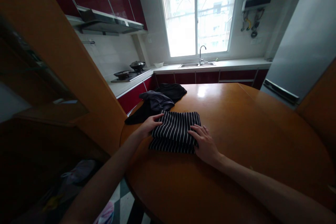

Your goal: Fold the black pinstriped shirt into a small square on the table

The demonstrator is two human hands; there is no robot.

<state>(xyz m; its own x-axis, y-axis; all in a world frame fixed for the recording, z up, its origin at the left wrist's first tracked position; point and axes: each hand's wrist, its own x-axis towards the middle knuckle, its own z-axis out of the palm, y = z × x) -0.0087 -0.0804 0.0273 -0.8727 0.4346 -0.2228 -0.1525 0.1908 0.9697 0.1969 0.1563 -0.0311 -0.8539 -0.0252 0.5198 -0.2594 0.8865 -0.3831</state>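
A black garment with white stripes (178,126), folded into a rough rectangle of layers, lies on the wooden table in front of me. My left hand (151,125) grips its left edge, fingers on the upper layer. At the right edge, my right hand (204,142) has its fingers spread over the top and its palm against the side; its thumb is mostly hidden. The front of the upper layer sits a little behind the lower layer's edge. Beyond the left hand, a dark grey garment (159,100) lies crumpled beside a black cloth (172,91).
The round wooden table (252,126) reaches toward a counter with a sink (189,65) under the window. A stove (131,75) with a wok (137,65) stands at the back left. A refrigerator (304,38) is on the right, a wooden frame (78,73) on the left.
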